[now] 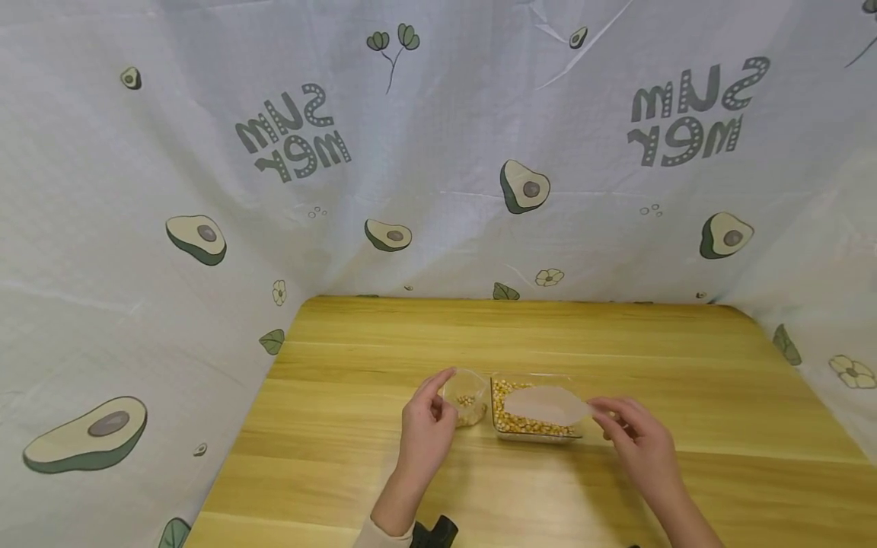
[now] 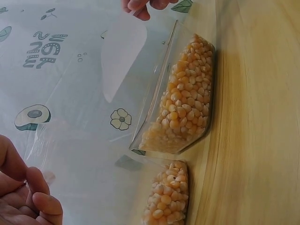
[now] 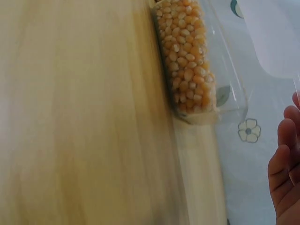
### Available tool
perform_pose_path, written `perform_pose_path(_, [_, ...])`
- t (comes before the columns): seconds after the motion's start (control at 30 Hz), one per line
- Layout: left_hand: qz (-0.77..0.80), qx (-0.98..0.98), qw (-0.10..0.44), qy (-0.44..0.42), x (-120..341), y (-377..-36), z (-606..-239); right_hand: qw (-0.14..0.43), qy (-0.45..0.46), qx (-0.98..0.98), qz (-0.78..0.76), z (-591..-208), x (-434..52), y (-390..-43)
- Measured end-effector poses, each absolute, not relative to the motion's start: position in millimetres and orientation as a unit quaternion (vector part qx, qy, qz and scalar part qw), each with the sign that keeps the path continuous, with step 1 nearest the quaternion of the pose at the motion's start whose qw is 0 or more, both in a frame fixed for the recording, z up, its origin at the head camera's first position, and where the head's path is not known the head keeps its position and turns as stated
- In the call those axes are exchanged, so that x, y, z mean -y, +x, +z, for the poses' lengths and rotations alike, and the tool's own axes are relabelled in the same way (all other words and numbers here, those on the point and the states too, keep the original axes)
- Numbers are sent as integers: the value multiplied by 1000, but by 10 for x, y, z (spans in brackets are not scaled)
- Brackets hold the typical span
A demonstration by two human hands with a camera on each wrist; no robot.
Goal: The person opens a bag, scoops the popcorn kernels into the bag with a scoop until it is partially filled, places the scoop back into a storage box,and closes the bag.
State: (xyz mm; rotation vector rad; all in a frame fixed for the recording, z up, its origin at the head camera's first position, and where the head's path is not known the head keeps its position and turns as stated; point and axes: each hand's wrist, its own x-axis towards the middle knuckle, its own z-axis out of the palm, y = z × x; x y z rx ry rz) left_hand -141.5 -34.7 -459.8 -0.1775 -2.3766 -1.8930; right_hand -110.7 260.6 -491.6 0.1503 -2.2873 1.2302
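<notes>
A clear rectangular tray (image 1: 499, 426) full of yellow corn kernels (image 1: 510, 415) stands on the wooden table (image 1: 617, 350). Left of it and touching it is a small clear cup (image 1: 467, 405) with a few kernels inside. My left hand (image 1: 438, 397) curls round the cup's left side, thumb at the rim. Over the tray, my right hand (image 1: 606, 415) pinches the handle end of a translucent white scoop (image 1: 548, 403). In the left wrist view the tray (image 2: 154, 108), cup (image 2: 166, 201) and scoop (image 2: 122, 56) show. The right wrist view shows the tray (image 3: 229, 89) and scoop (image 3: 276, 37).
A white cloth printed with avocados (image 1: 524, 186) hangs behind and on both sides of the table. A small dark object (image 1: 435, 533) sits at the near edge by my left sleeve. Bare wood lies on both sides of the containers.
</notes>
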Motion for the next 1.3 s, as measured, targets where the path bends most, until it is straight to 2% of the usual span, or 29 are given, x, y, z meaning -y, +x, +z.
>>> perform_pose_path(0.67, [-619,781,56,-58,352,-1418,-4607,262,33,874,409,-4923,-2950,-963])
perform_pose_path(1.0, [-623,778,56,-55,353,-1429,-4631,314,119,881,332,-4811,-2973,-1036])
perform_pose_path(1.3, [-625,776,59,-59,355,-1429,-4647,324,142,881,314,-4799,-2904,-1056])
